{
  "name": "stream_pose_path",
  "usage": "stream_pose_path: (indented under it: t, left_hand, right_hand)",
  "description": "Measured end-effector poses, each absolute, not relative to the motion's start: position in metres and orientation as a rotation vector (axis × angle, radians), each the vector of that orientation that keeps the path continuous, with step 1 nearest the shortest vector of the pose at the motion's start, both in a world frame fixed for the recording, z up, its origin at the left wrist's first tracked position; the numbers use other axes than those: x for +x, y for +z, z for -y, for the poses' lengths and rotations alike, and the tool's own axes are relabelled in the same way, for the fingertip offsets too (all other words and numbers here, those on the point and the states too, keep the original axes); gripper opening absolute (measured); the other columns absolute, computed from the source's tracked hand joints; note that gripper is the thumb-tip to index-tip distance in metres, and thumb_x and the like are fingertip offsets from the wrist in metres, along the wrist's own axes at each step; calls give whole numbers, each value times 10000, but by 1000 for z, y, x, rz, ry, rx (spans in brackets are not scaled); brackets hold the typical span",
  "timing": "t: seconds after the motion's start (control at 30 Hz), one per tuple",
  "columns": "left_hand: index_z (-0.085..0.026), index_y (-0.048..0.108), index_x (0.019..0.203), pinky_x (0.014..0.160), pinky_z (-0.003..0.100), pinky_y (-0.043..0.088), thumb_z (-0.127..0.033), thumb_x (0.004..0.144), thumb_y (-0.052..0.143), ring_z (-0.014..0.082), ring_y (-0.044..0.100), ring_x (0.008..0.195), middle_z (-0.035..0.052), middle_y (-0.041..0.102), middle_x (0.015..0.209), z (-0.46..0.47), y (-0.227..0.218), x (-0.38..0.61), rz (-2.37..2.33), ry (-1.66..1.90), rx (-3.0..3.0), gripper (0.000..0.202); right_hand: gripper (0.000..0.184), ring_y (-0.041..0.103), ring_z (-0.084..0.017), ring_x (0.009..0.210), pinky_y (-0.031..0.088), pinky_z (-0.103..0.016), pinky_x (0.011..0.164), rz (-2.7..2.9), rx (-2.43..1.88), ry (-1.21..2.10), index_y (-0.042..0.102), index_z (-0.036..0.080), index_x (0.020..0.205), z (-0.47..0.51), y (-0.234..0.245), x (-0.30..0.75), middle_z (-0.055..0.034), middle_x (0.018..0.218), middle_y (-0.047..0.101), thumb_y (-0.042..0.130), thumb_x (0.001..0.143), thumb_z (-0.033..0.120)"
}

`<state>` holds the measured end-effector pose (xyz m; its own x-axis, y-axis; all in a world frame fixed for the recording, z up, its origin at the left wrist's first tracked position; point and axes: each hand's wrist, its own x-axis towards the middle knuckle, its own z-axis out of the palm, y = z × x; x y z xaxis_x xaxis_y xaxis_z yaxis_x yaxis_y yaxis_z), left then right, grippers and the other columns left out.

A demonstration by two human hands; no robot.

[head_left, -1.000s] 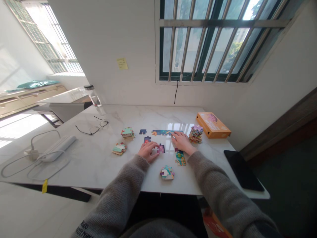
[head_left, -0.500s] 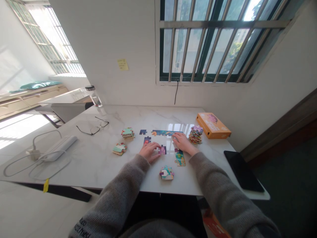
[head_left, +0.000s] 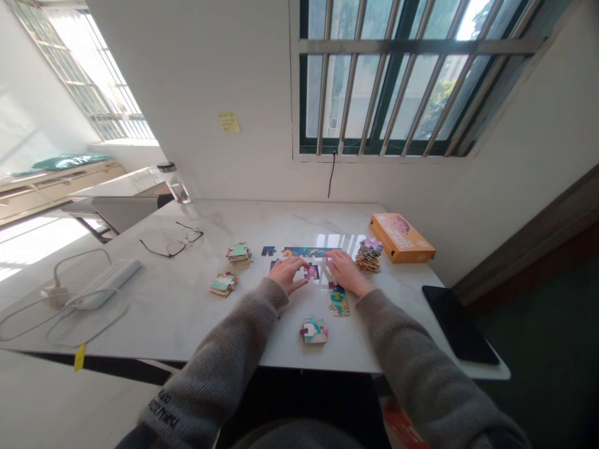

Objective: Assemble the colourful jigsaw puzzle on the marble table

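My left hand (head_left: 289,273) rests on the white marble table (head_left: 187,299) with its fingers spread flat, the fingertips touching a purple puzzle piece (head_left: 311,272). Just beyond lies a joined row of blue puzzle pieces (head_left: 304,252). My right hand (head_left: 345,272) lies flat on the table at the right end of that row, fingers stretched out, holding nothing. A short column of joined pieces (head_left: 339,299) lies by my right wrist. A small pile of pieces (head_left: 314,328) sits nearer to me.
A tall stack of pieces (head_left: 369,254) and an orange box (head_left: 401,237) stand at the right. Two small piles (head_left: 240,254) (head_left: 223,284) lie at the left. Glasses (head_left: 171,241), a power strip (head_left: 100,284) with cables, a bottle (head_left: 176,182) and a black tablet (head_left: 459,324) are also here.
My left hand has slid the purple piece away from me, up toward the blue row. My right hand has stayed in place.
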<state>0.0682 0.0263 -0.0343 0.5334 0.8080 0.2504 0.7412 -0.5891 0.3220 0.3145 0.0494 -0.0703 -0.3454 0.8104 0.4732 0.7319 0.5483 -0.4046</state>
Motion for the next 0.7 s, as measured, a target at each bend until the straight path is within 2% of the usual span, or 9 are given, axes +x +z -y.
stream_pose_path:
  t: [0.07, 0.17, 0.37, 0.47, 0.57, 0.7]
  left_hand:
    - [-250, 625, 1079, 897, 377, 435, -291, 802, 759, 220, 640, 995, 17, 675, 1128, -36, -33, 73, -1309, 560, 2597, 311]
    - [-242, 629, 1066, 901, 370, 442, -290, 799, 763, 207, 650, 955, 20, 679, 1109, -49, -34, 79, -1226, 610, 2599, 302]
    - [-224, 640, 1027, 895, 345, 471, -283, 810, 747, 177, 662, 893, 32, 680, 1108, -55, -42, 89, -1068, 734, 2581, 249]
    - [-239, 633, 1119, 994, 395, 449, -321, 852, 700, 215, 644, 1048, 53, 656, 1234, -51, -48, 90, -1130, 757, 2613, 288]
    - [-257, 576, 1282, 1096, 456, 388, -380, 855, 683, 276, 516, 1288, 78, 563, 1399, -52, -56, 84, -1312, 689, 2654, 457]
    - [-242, 507, 1393, 1181, 504, 280, -455, 893, 598, 302, 367, 1424, 101, 422, 1539, -59, -67, 72, -1606, 427, 2586, 551]
  right_hand:
    - [474, 515, -235, 1249, 412, -455, 1094, 2157, -1104, 245, 549, 184, 1336, -35, -62, 314, -115, 1295, 607, 480, 875, 99]
    - [523, 493, -240, 1286, 391, -475, 1118, 2175, -997, 319, 503, 204, 1375, -19, -52, 312, -111, 1341, 572, 564, 860, 138]
    - [323, 544, -230, 1220, 443, -444, 1067, 2166, -977, 314, 593, 218, 1243, -17, -52, 311, -101, 1255, 614, 597, 920, 215]
    - [277, 571, -208, 1185, 467, -382, 1031, 2171, -1048, 300, 604, 223, 1211, -20, -56, 313, -82, 1250, 615, 591, 934, 226]
    - [237, 610, -197, 1121, 487, -327, 965, 2140, -1267, 256, 601, 221, 1185, -19, -58, 317, -65, 1235, 616, 569, 950, 235]
    - [202, 666, -199, 986, 493, -285, 827, 2085, -1656, 119, 595, 242, 1163, -15, -58, 322, -46, 1235, 620, 517, 981, 283]
